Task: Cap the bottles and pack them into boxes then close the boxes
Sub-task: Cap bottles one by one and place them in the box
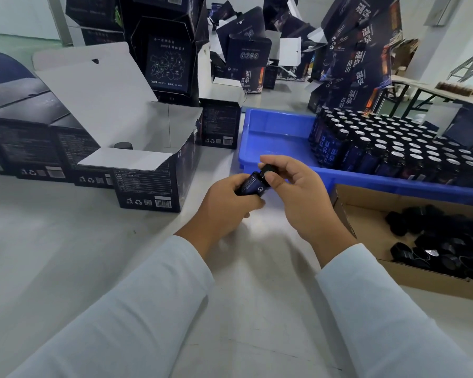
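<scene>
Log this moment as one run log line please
step: capping | left hand: holds bottle | right hand: pinches cap on bottle | open box: one capped bottle inside

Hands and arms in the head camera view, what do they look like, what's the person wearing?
Both arms are covered by long, plain, pale white sleeves ending at the wrists, with soft folds and no visible markings. The left hand and the right hand are bare: no gloves, and no rings, watch or bracelets show.
</scene>
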